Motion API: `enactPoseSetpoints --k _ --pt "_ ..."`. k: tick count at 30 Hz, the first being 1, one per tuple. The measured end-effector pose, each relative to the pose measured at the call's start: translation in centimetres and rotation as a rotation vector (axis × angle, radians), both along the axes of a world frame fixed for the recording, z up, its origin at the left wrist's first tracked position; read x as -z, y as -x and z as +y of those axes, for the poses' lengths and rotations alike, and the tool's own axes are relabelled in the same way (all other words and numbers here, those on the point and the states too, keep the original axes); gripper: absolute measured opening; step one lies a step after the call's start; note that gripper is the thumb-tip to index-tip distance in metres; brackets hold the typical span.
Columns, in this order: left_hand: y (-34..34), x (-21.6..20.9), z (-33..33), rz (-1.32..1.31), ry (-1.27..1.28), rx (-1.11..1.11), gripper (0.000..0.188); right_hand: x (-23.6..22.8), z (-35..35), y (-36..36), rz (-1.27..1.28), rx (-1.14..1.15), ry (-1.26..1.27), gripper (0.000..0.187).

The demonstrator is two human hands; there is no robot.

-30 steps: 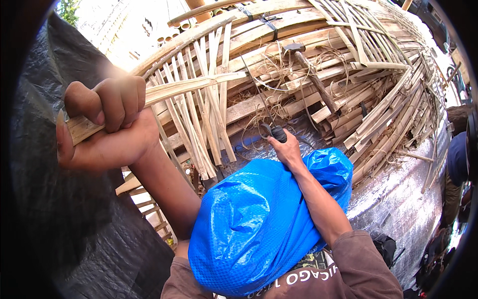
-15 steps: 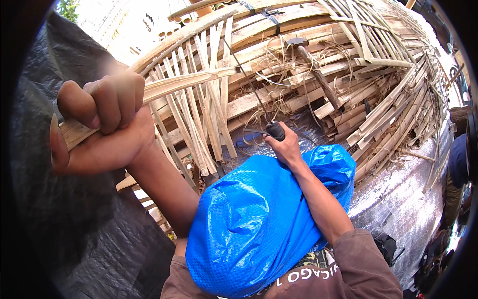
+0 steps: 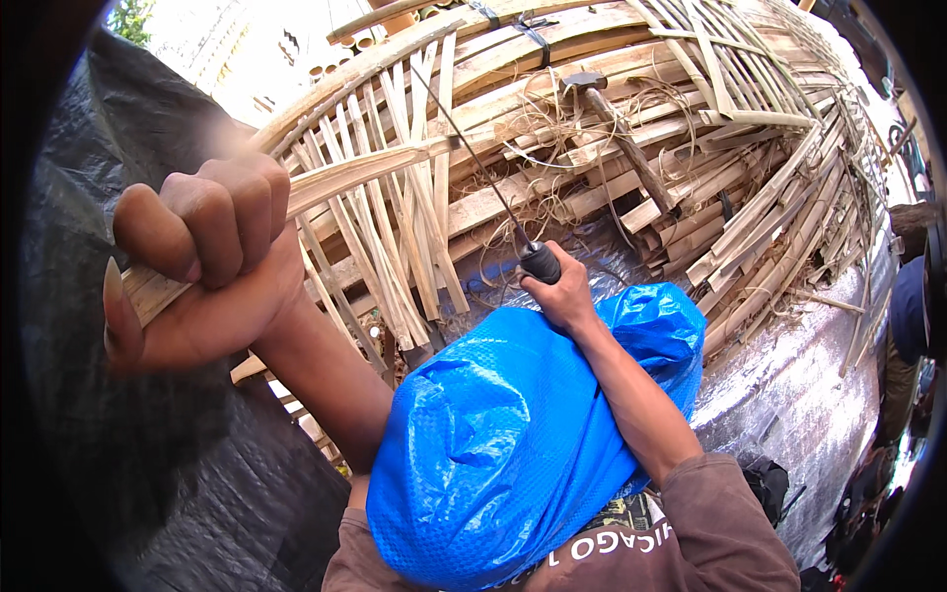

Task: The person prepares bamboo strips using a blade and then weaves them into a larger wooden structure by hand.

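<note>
Head view: your left hand [image 3: 202, 261] clenched a bamboo strip [image 3: 365, 170]; your right hand [image 3: 564, 296] gripped a black-handled blade [image 3: 493, 187] over the blue tarp [image 3: 513, 434].

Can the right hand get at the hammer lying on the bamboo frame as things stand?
Probably not straight away: the right hand is shut on a thin awl-like tool, and the hammer lies farther up the bamboo frame. Nothing blocks the path, though.

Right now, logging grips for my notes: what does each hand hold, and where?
Left hand fists the flat pale bamboo strip near its end; right hand grips the thin metal rod by its black handle.
</note>
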State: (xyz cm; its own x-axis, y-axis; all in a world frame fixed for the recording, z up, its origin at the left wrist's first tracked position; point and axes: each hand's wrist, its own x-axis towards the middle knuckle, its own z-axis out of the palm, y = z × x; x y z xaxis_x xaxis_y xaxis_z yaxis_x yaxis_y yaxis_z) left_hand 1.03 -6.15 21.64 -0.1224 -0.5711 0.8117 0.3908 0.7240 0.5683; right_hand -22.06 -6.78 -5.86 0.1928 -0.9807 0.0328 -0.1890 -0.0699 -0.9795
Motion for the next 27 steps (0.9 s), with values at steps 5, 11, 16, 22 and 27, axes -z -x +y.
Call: enactPoseSetpoints --k 5,11,16,22,27 --pt "-0.4 0.2 0.0 0.043 -0.008 0.020 0.040 1.7 -1.2 0.9 0.121 0.092 -0.085 0.033" --pt "0.2 0.1 0.0 0.028 -0.006 0.022 0.040 -0.4 0.1 0.6 0.006 -0.042 0.107 0.033" --pt "-0.1 0.0 0.1 -0.012 -0.005 -0.007 0.042 1.5 -1.5 0.4 0.113 0.152 -0.166 0.032" --pt "0.5 0.0 -0.2 0.029 -0.001 0.023 0.041 0.7 -0.6 1.0 0.126 0.083 -0.027 0.035" --pt "0.8 0.0 -0.1 0.037 -0.013 -0.025 0.040 0.3 -0.2 0.5 0.081 0.052 0.039 0.034"
